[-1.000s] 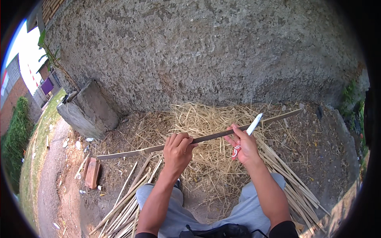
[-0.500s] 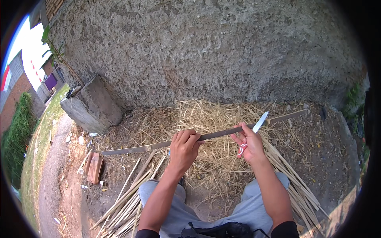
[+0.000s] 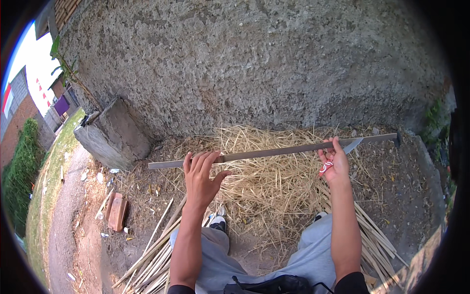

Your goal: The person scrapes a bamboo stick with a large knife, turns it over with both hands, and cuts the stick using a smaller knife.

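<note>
A long, dark-faced bamboo strip (image 3: 274,152) spans left to right in front of me, above the pile of shavings. My right hand (image 3: 337,166) pinches it toward its right end. That same hand also keeps a knife with a red handle (image 3: 325,168), its pale blade (image 3: 353,145) pointing up and right beside the strip. Over the strip's left part lies my left hand (image 3: 199,177), open, with the thumb apart from the fingers. Its fingers cross the strip, and whether they bear any of its weight cannot be told.
Pale shavings (image 3: 264,181) heap against the rough wall (image 3: 254,68). Split strips lie in bundles at left (image 3: 156,259) and right (image 3: 374,240) of my legs. A reddish brick (image 3: 116,211) and a concrete block (image 3: 115,134) are at left.
The strip has shifted right and lies more level. My left hand has loosened from its grip and moved left and up. My right hand has moved right and up with the knife.
</note>
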